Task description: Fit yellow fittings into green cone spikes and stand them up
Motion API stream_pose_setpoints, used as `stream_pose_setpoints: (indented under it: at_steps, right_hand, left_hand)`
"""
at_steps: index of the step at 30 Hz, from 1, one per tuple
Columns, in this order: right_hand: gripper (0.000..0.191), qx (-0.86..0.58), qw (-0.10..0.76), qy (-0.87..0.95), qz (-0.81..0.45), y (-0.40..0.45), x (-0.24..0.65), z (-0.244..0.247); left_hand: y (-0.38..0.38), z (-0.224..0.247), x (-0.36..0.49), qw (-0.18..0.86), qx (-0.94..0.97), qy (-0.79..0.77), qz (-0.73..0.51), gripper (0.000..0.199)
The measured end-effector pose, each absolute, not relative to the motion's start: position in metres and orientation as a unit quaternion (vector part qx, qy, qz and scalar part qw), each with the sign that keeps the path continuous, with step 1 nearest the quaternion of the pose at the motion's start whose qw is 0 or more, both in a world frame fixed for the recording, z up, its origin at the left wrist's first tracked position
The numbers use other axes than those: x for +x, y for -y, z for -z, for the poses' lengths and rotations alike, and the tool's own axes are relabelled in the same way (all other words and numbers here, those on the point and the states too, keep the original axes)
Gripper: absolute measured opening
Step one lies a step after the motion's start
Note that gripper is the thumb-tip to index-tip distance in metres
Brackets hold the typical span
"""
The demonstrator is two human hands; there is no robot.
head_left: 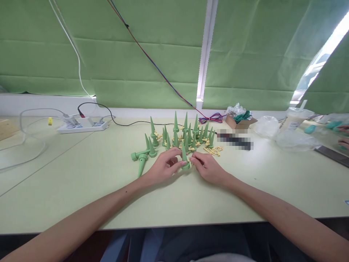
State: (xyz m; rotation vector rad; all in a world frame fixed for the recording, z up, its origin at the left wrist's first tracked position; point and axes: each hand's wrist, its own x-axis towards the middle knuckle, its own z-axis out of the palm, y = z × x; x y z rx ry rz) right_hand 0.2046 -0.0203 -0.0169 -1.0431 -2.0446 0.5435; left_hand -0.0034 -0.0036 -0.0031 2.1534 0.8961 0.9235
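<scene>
The left hand (165,163) is closed on a green cone (184,153), with the thumb on its wide bottom part. The cone points up and is just above or on the worktop (109,196); I cannot tell which. The right hand (208,168) is right beside it, with its thumb and finger pinched together on a small yellow piece (190,163) at the side of the cone. Behind the hands, lots of other green cones (176,123) stand up close together, and many have little yellow parts on them. Two more green cones (141,165) lie on their sides to the left of the bunch. A small pile of loose yellow pieces (214,150) is on the worktop, just behind the right hand. Far to the left is a white power strip (82,127) with plugs in it. At the back on the right is an open brown box (241,123), and past it a cup (292,120) with a straw. Part of another person's hand (345,142) shows at the right edge.
</scene>
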Motion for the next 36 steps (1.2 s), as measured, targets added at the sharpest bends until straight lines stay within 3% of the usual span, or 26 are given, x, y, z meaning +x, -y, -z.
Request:
stream_pose_setpoints:
  at_steps: [9,16,24,36]
  right_hand:
    - [0.035,-0.425,0.387,0.787,-0.225,0.0212,0.2031,0.0156]
    - [0.031,-0.443,0.425,0.761,-0.210,0.0205,0.2016,0.0152]
    - [0.024,-0.431,0.427,0.770,-0.201,0.0195,0.2027,0.0147]
    - [0.027,-0.418,0.403,0.787,-0.208,0.0168,0.2049,0.0180]
  left_hand:
    - [0.0015,0.0082,-0.0060,0.161,0.870,-0.287,-0.368,0.014]
    - [0.0026,0.0032,-0.0028,0.239,0.809,-0.394,-0.364,0.021]
    - [-0.0010,0.0063,-0.0030,0.349,0.784,-0.404,-0.316,0.056]
    - [0.0005,0.0037,-0.0038,0.383,0.785,-0.410,-0.264,0.051]
